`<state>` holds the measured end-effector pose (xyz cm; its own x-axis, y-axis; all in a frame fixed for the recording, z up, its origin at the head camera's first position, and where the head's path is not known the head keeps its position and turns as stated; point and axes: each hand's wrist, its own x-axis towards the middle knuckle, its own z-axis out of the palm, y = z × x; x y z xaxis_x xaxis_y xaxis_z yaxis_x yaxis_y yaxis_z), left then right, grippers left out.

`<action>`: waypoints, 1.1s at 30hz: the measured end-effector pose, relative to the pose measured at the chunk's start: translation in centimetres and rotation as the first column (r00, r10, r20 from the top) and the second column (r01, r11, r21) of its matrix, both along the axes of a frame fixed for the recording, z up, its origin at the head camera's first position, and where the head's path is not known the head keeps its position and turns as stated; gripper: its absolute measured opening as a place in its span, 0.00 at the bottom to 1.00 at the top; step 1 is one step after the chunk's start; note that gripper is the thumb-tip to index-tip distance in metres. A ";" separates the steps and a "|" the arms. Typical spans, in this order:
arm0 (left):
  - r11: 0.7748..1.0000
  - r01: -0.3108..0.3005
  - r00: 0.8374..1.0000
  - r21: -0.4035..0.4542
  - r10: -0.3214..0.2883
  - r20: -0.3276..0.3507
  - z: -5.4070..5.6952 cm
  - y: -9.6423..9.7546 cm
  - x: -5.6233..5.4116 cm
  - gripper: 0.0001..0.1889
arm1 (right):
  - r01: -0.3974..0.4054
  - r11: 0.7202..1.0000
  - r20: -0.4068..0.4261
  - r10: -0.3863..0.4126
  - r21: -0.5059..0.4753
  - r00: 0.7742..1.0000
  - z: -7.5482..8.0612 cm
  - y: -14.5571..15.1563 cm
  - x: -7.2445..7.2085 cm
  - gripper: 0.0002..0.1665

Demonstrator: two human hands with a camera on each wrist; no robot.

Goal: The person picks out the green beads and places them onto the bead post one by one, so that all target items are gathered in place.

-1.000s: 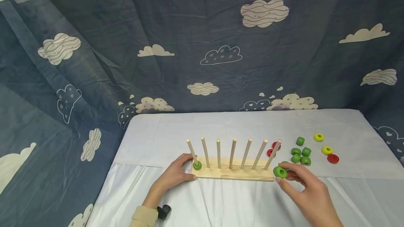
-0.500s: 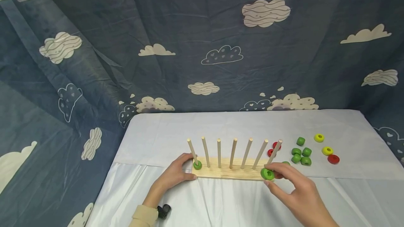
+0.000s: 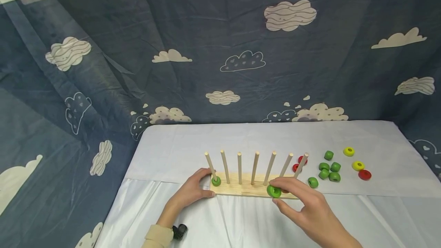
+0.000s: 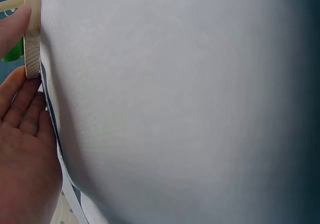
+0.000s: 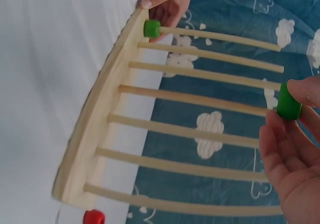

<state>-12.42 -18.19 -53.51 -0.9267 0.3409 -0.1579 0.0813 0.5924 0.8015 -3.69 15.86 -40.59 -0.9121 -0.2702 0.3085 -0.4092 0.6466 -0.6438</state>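
Observation:
A wooden peg board (image 3: 242,189) with a row of several upright pegs lies on the white cloth. My left hand (image 3: 191,190) holds its left end, thumb at the front edge and fingers at the back. A green bead (image 3: 216,181) sits at the foot of the leftmost peg. Between thumb and fingertips, my right hand (image 3: 306,206) pinches another green bead (image 3: 274,191), its hole facing the head camera. In the right wrist view the held bead (image 5: 288,102) is up near the peg tips. That hand hides the foot of the rightmost pegs in the head view.
Several loose green beads (image 3: 324,174) lie right of the board, with one (image 3: 312,182) closer to it. Two yellow beads (image 3: 349,151) and a red bead (image 3: 364,175) lie farther right. Two red beads (image 3: 295,168) are behind the rightmost peg. A cloud-printed curtain (image 3: 193,79) hangs behind the table.
My right hand has carried the pinched green bead leftward, from beside the board's right end to in front of the pegs. A loose green bead behind it came into view. My left hand has stayed put.

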 end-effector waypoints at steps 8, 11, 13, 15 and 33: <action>1.000 -0.006 1.000 0.000 0.006 0.004 -0.1 0.0 0.0 0.39 | -0.074 0.997 -0.020 0.074 -0.027 0.997 0.5 -1.2 -0.7 0.32; 1.000 -0.004 1.000 -0.002 0.004 0.004 -0.2 0.0 0.0 0.39 | -0.104 0.994 -0.007 0.104 -0.045 0.995 0.6 -1.6 -1.0 0.32; 1.000 -0.005 1.000 -0.002 0.005 0.004 -0.1 0.0 0.0 0.39 | -0.127 0.990 -0.008 0.127 -0.060 0.992 0.7 -1.8 -1.2 0.32; 1.000 -0.006 1.000 0.000 0.006 0.004 -0.1 0.0 0.0 0.38 | -0.151 0.986 -0.025 0.149 -0.067 0.988 0.8 -2.0 -1.4 0.31; 1.000 0.001 1.000 -0.002 -0.001 -0.002 0.1 0.1 0.0 0.38 | -0.339 0.928 -0.169 0.313 -0.157 0.935 2.1 -4.6 -2.5 0.28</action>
